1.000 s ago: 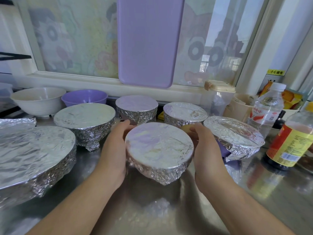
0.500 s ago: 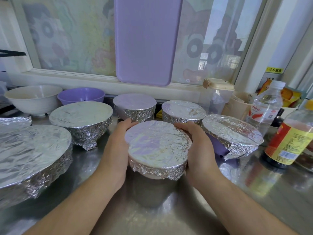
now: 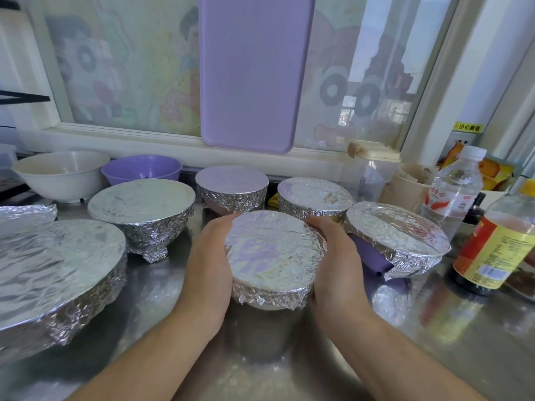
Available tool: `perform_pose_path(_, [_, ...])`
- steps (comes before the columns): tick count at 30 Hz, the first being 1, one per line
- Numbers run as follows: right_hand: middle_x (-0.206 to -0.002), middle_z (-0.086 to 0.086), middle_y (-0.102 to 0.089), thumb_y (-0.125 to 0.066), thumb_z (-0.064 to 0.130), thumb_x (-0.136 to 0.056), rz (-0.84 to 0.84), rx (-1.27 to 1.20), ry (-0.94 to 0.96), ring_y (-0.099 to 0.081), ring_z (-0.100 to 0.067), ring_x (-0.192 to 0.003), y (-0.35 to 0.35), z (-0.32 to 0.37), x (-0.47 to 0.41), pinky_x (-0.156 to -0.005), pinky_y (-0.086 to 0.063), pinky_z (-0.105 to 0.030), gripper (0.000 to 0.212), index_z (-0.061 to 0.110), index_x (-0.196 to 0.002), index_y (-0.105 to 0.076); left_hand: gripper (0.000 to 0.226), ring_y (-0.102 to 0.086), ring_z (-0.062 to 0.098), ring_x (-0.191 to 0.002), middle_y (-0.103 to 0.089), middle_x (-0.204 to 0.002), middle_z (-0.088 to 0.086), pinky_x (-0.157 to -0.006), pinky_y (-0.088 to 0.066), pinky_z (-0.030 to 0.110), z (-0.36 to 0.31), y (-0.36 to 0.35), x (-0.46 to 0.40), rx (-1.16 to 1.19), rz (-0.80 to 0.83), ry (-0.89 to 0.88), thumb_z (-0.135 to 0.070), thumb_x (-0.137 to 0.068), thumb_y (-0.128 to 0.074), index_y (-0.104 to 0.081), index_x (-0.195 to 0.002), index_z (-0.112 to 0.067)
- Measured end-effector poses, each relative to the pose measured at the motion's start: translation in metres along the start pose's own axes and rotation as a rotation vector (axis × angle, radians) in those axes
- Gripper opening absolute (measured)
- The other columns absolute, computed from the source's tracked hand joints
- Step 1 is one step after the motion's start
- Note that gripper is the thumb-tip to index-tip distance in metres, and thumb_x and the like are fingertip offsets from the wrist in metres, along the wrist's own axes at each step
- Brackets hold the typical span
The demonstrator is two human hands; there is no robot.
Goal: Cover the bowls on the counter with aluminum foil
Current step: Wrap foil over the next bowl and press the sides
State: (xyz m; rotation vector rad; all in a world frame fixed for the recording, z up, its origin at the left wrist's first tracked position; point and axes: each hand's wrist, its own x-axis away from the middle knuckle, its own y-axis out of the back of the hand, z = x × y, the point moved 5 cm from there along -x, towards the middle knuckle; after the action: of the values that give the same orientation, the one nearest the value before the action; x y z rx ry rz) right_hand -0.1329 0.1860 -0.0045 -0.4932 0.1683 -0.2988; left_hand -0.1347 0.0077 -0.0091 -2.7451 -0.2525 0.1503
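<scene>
Head view: foil-covered bowl (image 3: 275,256) cupped between fingers (image 3: 223,224).

Left hand (image 3: 210,264) and right hand (image 3: 337,266) face each other, palms inward, fingers curled in grip; both forearms extend forward, converging.

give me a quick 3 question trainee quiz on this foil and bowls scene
1. True or false: both hands hold the foil-covered bowl.
2. Which bowls at the back left have no foil? A) white bowl and purple bowl B) none
3. Fill in: the purple tray leans against the ____.

Key: 1 true: left hand and right hand cup its sides. 2 A. 3 window.
</scene>
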Motion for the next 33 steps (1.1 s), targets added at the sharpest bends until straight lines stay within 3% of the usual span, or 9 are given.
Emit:
perform_pose_path(4, [-0.091, -0.008, -0.073, -0.070, 0.027, -0.091, 0.068, -0.017, -0.131, -0.075, -0.029, -0.092, -0.002, -0.006, -0.011, -0.085, -0.054, -0.039, 0.015, 0.015, -0.085, -0.076, 0.046, -0.070, 0.024, -0.116, -0.075, -0.121, 0.006, -0.094, -0.054, 0.042, -0.003, 0.002, -0.002, -0.025, -0.037, -0.056, -0.043, -0.083, -0.060, -0.074, -0.118, -0.017])
perform_pose_path(8, [-0.097, -0.002, -0.065, -0.073, 0.045, -0.080, -0.013, 0.071, 0.016, -0.062, -0.024, -0.097, 0.007, -0.005, -0.010, -0.093, -0.047, -0.044, 0.030, 0.015, -0.086, -0.074, 0.041, -0.070, 0.034, -0.115, -0.074, -0.117, 0.015, -0.106, -0.049, 0.053, -0.004, 0.009, -0.011, 0.026, -0.017, -0.010, -0.043, -0.090, -0.065, -0.071, -0.111, -0.008])
perform_pose_path(10, [-0.090, 0.004, -0.064, -0.069, 0.039, -0.089, 0.010, 0.131, 0.072, -0.059, -0.015, -0.095, 0.010, -0.005, -0.004, -0.090, -0.046, -0.035, 0.016, 0.026, -0.080, -0.073, 0.030, -0.071, 0.028, -0.115, -0.077, -0.117, 0.005, -0.107, -0.049, 0.049, -0.003, 0.007, -0.012, 0.032, 0.020, 0.025, -0.038, -0.095, -0.065, -0.076, -0.111, -0.015])
perform_pose_path(14, [-0.073, 0.022, -0.065, -0.057, 0.018, -0.104, 0.074, 0.251, 0.144, -0.059, 0.000, -0.079, 0.010, -0.003, 0.003, -0.070, -0.046, -0.012, 0.026, 0.023, -0.083, -0.072, 0.024, -0.067, 0.023, -0.122, -0.075, -0.123, -0.001, -0.112, -0.047, 0.049, -0.002, 0.007, -0.010, -0.029, 0.008, -0.040, -0.030, -0.101, -0.059, -0.078, -0.116, -0.026])
perform_pose_path(19, [-0.093, 0.014, -0.078, -0.055, 0.026, -0.102, 0.106, 0.305, 0.071, -0.072, -0.010, -0.100, -0.003, 0.004, -0.008, -0.097, -0.055, -0.038, 0.032, 0.035, -0.085, -0.081, 0.017, -0.059, 0.007, -0.083, -0.065, -0.091, -0.008, -0.071, -0.042, 0.033, -0.006, 0.014, -0.013, -0.102, -0.043, -0.100, -0.028, -0.101, -0.059, -0.068, -0.104, -0.013])
perform_pose_path(23, [-0.087, 0.000, -0.068, -0.059, 0.036, -0.094, 0.109, 0.199, 0.019, -0.063, -0.021, -0.091, -0.001, 0.003, -0.009, -0.085, -0.047, -0.041, 0.023, 0.021, -0.081, -0.071, 0.021, -0.063, -0.006, -0.088, -0.069, -0.110, -0.014, -0.074, -0.047, 0.033, -0.009, 0.011, -0.016, -0.164, 0.009, -0.100, -0.038, -0.093, -0.063, -0.074, -0.109, -0.029])
perform_pose_path(27, [-0.084, 0.012, -0.073, -0.066, 0.030, -0.098, 0.091, 0.235, 0.127, -0.066, -0.012, -0.095, 0.002, 0.008, 0.003, -0.098, -0.051, -0.041, 0.023, 0.035, -0.080, -0.079, 0.032, -0.067, 0.013, -0.119, -0.073, -0.124, -0.010, -0.096, -0.051, 0.040, -0.006, 0.005, -0.013, -0.094, 0.077, -0.014, -0.042, -0.090, -0.065, -0.076, -0.120, -0.037])
perform_pose_path(30, [-0.099, 0.016, -0.073, -0.054, 0.024, -0.104, 0.065, 0.290, 0.127, -0.062, -0.007, -0.102, 0.003, 0.004, 0.001, -0.102, -0.047, -0.035, 0.028, 0.030, -0.094, -0.079, 0.026, -0.068, -0.004, -0.099, -0.074, -0.106, -0.021, -0.081, -0.048, 0.031, -0.008, 0.005, -0.010, -0.117, 0.034, -0.037, -0.029, -0.102, -0.057, -0.075, -0.121, -0.032])
perform_pose_path(33, [-0.111, 0.000, -0.071, -0.052, 0.033, -0.094, 0.074, 0.304, 0.075, -0.063, -0.018, -0.111, -0.004, 0.002, -0.007, -0.103, -0.046, -0.037, 0.025, 0.026, -0.098, -0.075, 0.026, -0.070, 0.006, -0.105, -0.074, -0.112, -0.013, -0.079, -0.047, 0.032, -0.011, 0.006, -0.007, -0.134, 0.011, -0.055, -0.030, -0.101, -0.058, -0.074, -0.121, -0.028])
